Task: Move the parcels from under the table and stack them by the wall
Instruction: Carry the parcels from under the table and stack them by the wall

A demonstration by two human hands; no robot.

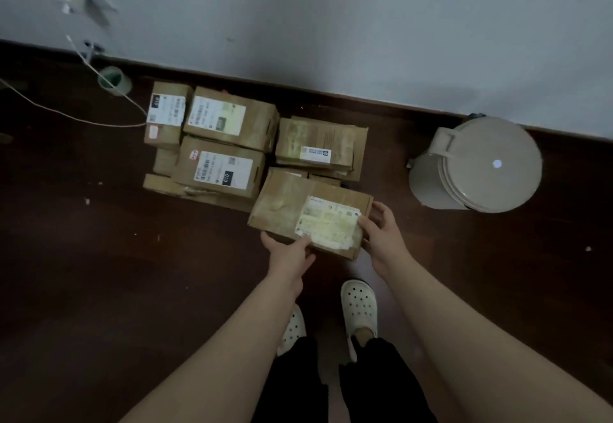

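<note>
I hold a brown cardboard parcel (292, 205) with a pale label between both hands, just in front of the stack by the white wall (331, 24). My left hand (288, 253) grips its near edge, thumb on top. My right hand (381, 235) grips its right end. Several labelled cardboard parcels (229, 120) stand stacked against the wall on the dark floor; a flatter pile (318, 143) lies right behind the held parcel.
A beige lidded bin (477, 165) stands to the right by the wall. A green tape roll (114, 80) and a thin white cable (76, 119) lie at the left. My feet in white clogs (360, 306) are below the parcel on the dark wooden floor (99, 273).
</note>
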